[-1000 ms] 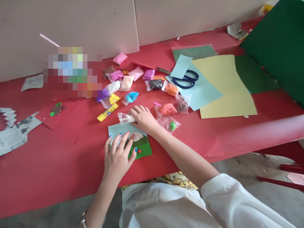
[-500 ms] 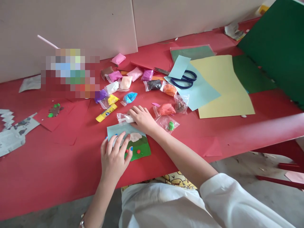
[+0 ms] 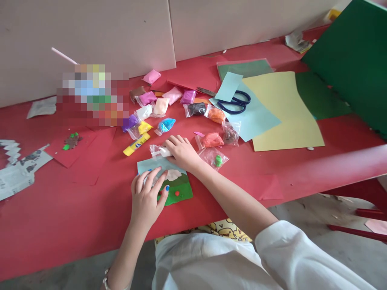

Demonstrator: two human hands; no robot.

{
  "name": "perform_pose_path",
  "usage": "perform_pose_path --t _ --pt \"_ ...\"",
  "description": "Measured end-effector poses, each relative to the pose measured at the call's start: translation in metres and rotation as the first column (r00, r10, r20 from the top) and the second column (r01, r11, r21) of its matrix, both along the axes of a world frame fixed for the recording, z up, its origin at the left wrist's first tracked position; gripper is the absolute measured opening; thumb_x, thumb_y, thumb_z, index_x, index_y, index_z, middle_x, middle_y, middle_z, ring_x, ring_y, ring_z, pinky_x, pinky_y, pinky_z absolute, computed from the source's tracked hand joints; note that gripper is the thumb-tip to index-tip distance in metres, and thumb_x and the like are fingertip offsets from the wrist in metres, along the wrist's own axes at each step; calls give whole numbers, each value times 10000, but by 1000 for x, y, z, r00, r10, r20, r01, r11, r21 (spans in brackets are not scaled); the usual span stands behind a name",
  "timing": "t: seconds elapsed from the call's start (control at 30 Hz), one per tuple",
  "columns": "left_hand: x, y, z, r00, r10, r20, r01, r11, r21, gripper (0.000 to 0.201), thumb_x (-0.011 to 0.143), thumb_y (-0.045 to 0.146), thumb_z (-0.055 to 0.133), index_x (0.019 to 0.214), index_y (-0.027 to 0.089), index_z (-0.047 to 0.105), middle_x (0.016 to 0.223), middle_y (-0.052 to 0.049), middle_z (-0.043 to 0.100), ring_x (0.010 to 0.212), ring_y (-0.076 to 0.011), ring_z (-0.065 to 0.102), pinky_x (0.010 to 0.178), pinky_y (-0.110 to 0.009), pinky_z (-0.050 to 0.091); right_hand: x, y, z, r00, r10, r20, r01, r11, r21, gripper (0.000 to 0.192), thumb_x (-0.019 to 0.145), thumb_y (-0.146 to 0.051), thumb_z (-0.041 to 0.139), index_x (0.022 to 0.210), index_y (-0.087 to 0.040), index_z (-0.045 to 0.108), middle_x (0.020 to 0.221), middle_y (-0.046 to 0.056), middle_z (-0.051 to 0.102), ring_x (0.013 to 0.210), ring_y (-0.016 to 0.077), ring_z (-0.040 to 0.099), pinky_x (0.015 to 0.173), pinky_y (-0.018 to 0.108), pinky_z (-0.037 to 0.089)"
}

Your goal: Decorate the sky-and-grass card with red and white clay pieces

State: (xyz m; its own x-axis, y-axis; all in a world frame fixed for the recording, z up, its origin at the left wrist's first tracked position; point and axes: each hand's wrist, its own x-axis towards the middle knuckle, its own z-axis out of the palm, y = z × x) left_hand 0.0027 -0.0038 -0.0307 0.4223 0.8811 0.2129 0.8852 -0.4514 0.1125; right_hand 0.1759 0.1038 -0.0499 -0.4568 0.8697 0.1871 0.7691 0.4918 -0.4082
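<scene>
A small clay picture [image 3: 178, 197] on light blue paper lies near the table's front edge, with green hills, a whitish cloud and red dots. Over its left half my left hand [image 3: 148, 195] is spread, fingers apart and fingertips on the upper part; they hide what is beneath. Just past the picture's top edge, my right hand [image 3: 183, 152] curls over a small clear bag of white clay [image 3: 165, 152]. The bag's open end sticks out to the left of my fingers. A yellow glue stick [image 3: 136, 144] lies left of that bag.
Several bags of coloured clay [image 3: 165, 125] lie beyond my hands. Blue-handled scissors [image 3: 234, 105] rest on light blue paper, beside a yellow sheet [image 3: 287, 117]. A green board [image 3: 350, 60] stands at right. Newspaper scraps [image 3: 18, 177] and a brown-green clay piece [image 3: 71, 141] are at left.
The view has shifted very slightly. My left hand's fingers have moved a little over the picture; my right hand stays on the bag of white clay.
</scene>
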Motion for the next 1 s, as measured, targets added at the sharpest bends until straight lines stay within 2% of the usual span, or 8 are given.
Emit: perform_pose_path --t 0.2,0.3,0.57,0.77,0.87,1.0 --pt "0 3 0 991 75 111 -68 996 -62 340 944 280 447 1219 260 645 1329 -83 575 1174 -283 467 1058 -479 305 0 -1 2 1000 -9 -8 9 1000 -7 235 878 -215 546 1110 -178 549 1150 110 599 1039 270 521 842 380 426" --pt "2 1 0 989 93 116 -88 995 -46 326 946 281 448 1191 249 659 1311 -84 590 1174 -282 468 1075 -494 274 0 -2 2 1000 -8 -8 8 1000 -9 231 879 -215 546 1107 -179 549 1150 101 597 1035 263 520 843 377 424" --pt "2 0 3 999 48 -22 -47 997 66 294 907 275 538 1164 295 679 1313 -55 605 1176 -289 487 1111 -549 198 -1 -1 2 1000 -16 -8 16 1000 1 217 887 -208 531 1101 -180 549 1137 102 601 1029 261 523 841 369 420" --pt "2 -1 8 984 -60 -166 85 985 148 352 896 289 556 1239 277 636 1304 -45 627 1128 -295 531 1121 -566 173 -1 0 0 1000 -22 1 22 1000 6 235 874 -202 552 1108 -176 552 1140 93 600 1038 263 524 842 374 421" --pt "3 -1 8 988 -71 -139 87 990 107 344 908 287 532 1235 276 639 1281 -45 640 1132 -290 532 1119 -556 178 -2 -1 -1 1000 -26 1 26 1000 14 237 874 -212 561 1108 -173 554 1137 96 601 1046 269 523 850 382 422" --pt "1 -2 5 999 -49 -21 49 999 -11 323 935 285 476 1197 322 661 1328 -35 601 1182 -276 492 1107 -528 208 -1 -2 1 1000 -22 -5 22 1000 6 223 883 -217 555 1102 -175 555 1133 104 602 1046 268 524 848 380 422"
